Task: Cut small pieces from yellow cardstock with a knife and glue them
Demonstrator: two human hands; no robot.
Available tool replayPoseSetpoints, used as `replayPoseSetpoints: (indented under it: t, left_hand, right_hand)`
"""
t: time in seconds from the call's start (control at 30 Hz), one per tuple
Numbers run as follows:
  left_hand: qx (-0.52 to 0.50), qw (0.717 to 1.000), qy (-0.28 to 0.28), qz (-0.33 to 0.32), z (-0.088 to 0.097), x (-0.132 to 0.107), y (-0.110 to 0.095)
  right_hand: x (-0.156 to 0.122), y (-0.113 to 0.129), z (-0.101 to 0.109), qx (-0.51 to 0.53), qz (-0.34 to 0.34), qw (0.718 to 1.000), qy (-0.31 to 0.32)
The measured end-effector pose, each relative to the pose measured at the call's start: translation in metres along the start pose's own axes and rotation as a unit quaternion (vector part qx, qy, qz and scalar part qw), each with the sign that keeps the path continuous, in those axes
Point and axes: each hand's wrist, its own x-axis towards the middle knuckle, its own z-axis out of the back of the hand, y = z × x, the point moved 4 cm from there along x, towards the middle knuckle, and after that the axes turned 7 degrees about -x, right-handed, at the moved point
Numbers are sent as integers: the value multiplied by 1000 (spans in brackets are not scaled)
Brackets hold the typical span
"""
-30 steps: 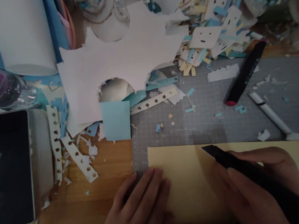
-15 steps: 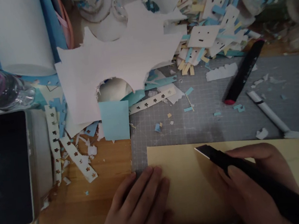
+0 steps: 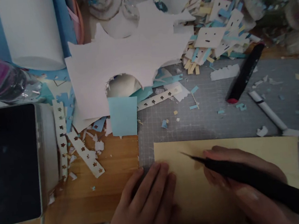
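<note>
Head view: the yellow sheet [image 3: 249,146] lies low in the frame on the grey cutting mat [image 3: 214,119]. The left hand [image 3: 148,201] rests flat and open on its left edge, and the right hand [image 3: 238,193] is clenched round a black craft knife [image 3: 252,179]. The blade tip has slid leftward across the sheet since a moment ago; above lie a black marker [image 3: 244,73], a white pen [image 3: 268,113] and heaped paper scraps [image 3: 210,30], with a dark tablet [image 3: 11,165] at far left.

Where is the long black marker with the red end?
Head view, upper right: the black marker lies slanted on the grey cutting mat, just left of the white pen.
</note>
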Motion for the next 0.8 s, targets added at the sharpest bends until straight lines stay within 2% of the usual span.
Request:
replayPoseSetpoints:
  t: [0.13,0.27,0.63,0.8]
  left_hand:
    - [-1,1000,-9,-1,0,0,1]
    - [-3,1000,-16,-6,0,0,2]
    - [1,1000,-20,-5,-1,-2,0]
    - [-2,1000,-19,9,0,1,0]
  right_hand:
    - [-2,3,1,-80,50,995,41]
    - [5,8,-4,-81,71,991,84]
    - [18,15,-15,22,-12,994,103]
    - [22,18,-20,23,16,993,111]
